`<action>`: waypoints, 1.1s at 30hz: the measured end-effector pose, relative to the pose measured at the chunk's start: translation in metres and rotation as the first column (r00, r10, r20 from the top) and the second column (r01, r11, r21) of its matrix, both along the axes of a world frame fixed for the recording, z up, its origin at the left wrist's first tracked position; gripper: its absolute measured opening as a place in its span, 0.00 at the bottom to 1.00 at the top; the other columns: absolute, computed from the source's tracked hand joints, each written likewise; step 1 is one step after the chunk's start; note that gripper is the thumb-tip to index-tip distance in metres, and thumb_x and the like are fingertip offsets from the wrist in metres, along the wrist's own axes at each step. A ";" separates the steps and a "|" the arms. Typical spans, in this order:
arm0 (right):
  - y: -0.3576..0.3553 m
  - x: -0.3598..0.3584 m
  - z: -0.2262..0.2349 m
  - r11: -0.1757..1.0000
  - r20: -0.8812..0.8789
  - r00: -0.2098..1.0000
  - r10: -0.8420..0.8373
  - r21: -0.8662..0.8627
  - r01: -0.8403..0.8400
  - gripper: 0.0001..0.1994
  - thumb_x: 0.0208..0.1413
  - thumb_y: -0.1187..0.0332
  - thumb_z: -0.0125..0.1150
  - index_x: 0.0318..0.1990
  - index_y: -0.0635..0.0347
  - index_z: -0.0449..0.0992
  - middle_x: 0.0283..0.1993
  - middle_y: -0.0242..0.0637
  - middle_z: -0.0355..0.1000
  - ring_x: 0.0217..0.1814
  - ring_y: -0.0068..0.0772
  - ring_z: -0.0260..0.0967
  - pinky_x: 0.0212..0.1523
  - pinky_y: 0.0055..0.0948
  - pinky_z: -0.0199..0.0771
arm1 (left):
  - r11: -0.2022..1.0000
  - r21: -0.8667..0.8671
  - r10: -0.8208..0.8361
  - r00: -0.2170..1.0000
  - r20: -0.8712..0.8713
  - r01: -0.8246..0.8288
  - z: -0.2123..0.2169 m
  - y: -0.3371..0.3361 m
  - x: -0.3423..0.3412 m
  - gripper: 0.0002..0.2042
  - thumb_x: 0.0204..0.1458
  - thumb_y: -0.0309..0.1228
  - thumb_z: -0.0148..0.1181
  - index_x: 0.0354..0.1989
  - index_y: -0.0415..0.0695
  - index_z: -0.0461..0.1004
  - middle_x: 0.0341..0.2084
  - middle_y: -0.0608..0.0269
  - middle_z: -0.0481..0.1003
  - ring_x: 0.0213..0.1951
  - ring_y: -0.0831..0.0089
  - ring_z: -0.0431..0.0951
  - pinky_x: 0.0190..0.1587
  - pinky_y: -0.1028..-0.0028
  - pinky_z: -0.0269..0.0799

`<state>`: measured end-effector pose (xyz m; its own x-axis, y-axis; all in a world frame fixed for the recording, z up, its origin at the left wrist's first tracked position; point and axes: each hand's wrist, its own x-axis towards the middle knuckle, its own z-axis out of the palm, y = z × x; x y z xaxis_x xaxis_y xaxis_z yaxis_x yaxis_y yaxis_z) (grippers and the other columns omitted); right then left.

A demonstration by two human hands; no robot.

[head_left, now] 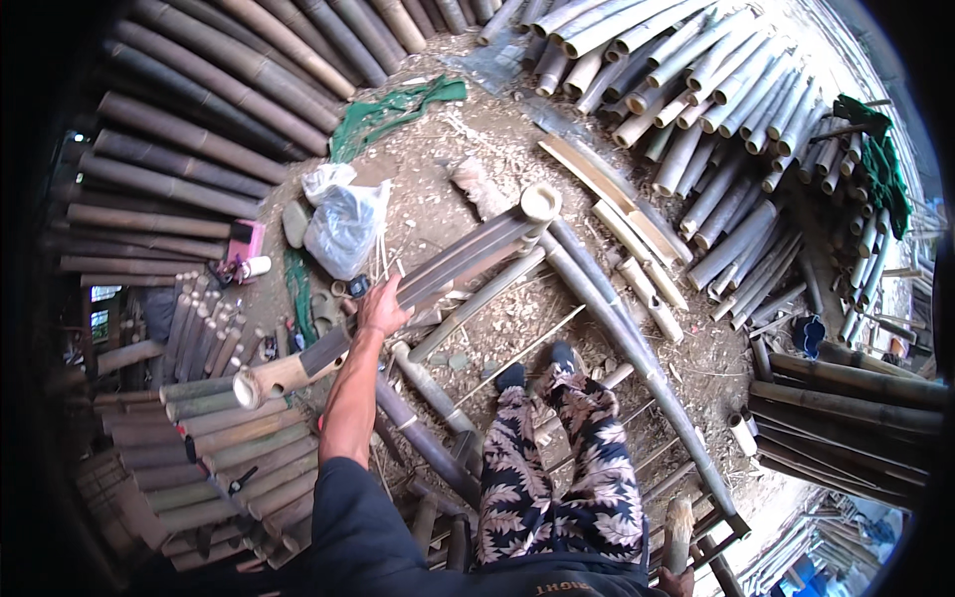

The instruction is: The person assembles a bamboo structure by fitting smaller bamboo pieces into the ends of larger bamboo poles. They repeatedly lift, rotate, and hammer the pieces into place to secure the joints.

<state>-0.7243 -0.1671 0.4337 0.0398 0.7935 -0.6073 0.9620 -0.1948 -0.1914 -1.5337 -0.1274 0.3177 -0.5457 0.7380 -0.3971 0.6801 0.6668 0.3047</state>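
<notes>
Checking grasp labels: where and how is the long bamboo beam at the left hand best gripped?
Probably around mid-length, coming from above: the bamboo beam is long and straight, so a central grip should balance it, and its upper side lies exposed beside the left hand.

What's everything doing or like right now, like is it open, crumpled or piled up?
Left hand: on the thick bamboo bar.
Right hand: partly cut off at the lower edge; its grip is unclear.
Bamboo bar: raised above the ground, slanting.
Plastic bag: bulging, wrinkled; whether it's tied is unclear.
Green cloth: crumpled on the ground.
Split bamboo: lying flat.
Bamboo poles: piled, with hollow ends showing.
</notes>
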 end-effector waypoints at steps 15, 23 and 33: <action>0.339 -0.230 -0.150 0.893 -0.071 0.929 0.363 -0.259 -0.369 0.49 0.40 0.53 0.70 0.67 0.65 0.49 0.49 0.65 0.72 0.51 0.62 0.72 0.53 0.45 0.73 | 0.990 0.055 0.126 0.989 0.072 -0.130 -0.007 0.041 -0.016 0.33 0.31 0.30 0.65 0.54 0.42 0.68 0.46 0.47 0.74 0.50 0.48 0.73 0.56 0.57 0.65; 0.464 -0.382 -0.290 0.829 -0.024 0.839 0.544 -0.137 -0.541 0.43 0.46 0.64 0.65 0.68 0.57 0.47 0.56 0.67 0.63 0.59 0.63 0.65 0.60 0.51 0.67 | 0.993 -0.025 0.115 0.993 0.024 -0.115 -0.040 0.098 0.004 0.35 0.30 0.31 0.63 0.56 0.45 0.68 0.45 0.47 0.75 0.49 0.47 0.72 0.56 0.58 0.65; 0.365 -0.513 -0.228 0.547 -0.391 0.427 0.815 0.279 -0.789 0.39 0.45 0.68 0.66 0.67 0.56 0.56 0.64 0.52 0.54 0.65 0.60 0.53 0.66 0.50 0.57 | 0.980 0.082 0.175 0.983 0.056 -0.179 -0.065 0.105 0.005 0.32 0.36 0.28 0.64 0.56 0.48 0.68 0.48 0.54 0.75 0.51 0.53 0.74 0.53 0.56 0.70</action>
<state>-1.2374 0.1981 0.2055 -0.8772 0.3514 -0.3271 0.4801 0.6414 -0.5984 -1.5285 -0.0228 0.2522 -0.6526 0.6638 -0.3654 0.5367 0.7453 0.3955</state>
